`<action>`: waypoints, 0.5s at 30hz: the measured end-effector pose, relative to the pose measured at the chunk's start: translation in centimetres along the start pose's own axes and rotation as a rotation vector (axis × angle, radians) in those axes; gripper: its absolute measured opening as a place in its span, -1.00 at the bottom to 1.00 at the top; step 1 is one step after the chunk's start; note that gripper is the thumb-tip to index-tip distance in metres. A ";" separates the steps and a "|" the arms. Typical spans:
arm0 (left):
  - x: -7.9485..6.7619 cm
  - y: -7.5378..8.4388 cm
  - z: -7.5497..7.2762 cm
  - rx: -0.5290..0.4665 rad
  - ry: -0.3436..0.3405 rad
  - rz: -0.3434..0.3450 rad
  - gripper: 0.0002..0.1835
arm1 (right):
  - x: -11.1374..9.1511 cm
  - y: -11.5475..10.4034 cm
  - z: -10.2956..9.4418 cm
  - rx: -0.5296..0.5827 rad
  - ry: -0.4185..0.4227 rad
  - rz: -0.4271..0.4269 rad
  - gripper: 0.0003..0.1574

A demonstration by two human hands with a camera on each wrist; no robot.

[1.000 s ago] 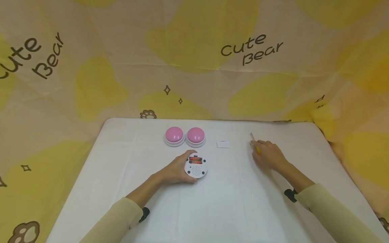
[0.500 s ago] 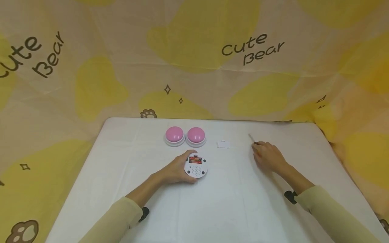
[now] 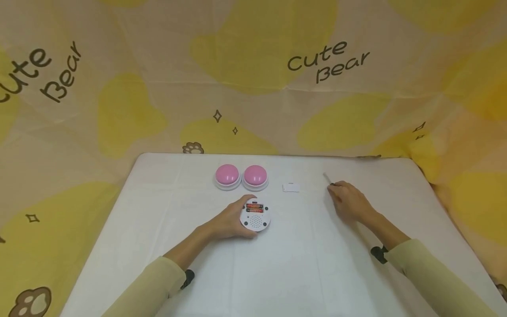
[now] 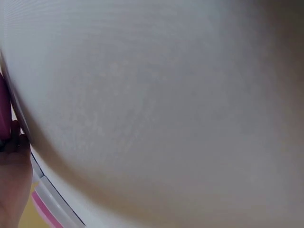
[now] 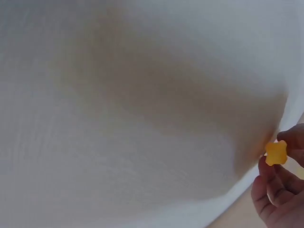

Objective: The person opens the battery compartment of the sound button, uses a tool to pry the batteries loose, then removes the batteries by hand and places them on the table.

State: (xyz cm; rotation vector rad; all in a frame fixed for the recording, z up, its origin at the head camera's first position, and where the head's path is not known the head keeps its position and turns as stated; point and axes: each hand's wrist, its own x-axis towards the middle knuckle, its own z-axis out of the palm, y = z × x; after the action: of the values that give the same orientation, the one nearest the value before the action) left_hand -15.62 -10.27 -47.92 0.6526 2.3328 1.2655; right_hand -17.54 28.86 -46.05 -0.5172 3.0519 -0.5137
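My left hand [image 3: 231, 220] grips a round white push-button [image 3: 255, 215] by its edge, fingers at the far side and thumb at the near side. Its underside faces up, with two red-and-black batteries [image 3: 255, 208] in an uncovered compartment and a speaker grille below them. In the left wrist view the pink dome [image 4: 4, 111] of this button shows beside my fingers. My right hand [image 3: 348, 200] holds a screwdriver [image 3: 327, 178] low over the table, its thin shaft pointing away to the upper left. The yellow handle end [image 5: 276, 153] shows between thumb and fingers in the right wrist view.
Two pink-topped buttons, a left one [image 3: 227, 176] and a right one [image 3: 255, 177], stand side by side behind the held button. A small white battery cover [image 3: 291, 188] lies between them and my right hand. The white table [image 3: 277, 277] ends at a patterned cloth [image 3: 253, 88].
My right hand has shifted its grip on the screwdriver; the yellow handle, visible earlier, is now hidden in the head view and the shaft slants further left. My left hand stays put.
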 end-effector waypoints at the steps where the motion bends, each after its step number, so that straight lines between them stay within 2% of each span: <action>1: 0.0 0.0 0.0 0.004 0.001 0.001 0.16 | 0.1 0.0 0.0 0.020 0.008 -0.003 -0.60; 8: 0.0 0.1 -0.1 0.005 0.002 -0.004 0.17 | 0.2 -0.2 0.0 0.139 0.096 -0.022 -0.66; 15: -0.1 0.3 0.0 0.000 -0.002 -0.029 0.17 | 0.3 -0.3 0.1 0.198 0.114 -0.028 -0.58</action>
State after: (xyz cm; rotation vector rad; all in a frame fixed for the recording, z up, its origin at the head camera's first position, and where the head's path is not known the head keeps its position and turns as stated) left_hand -15.45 -10.18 -47.64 0.6178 2.3319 1.2520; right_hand -17.75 28.46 -46.02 -0.5415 3.0550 -0.8636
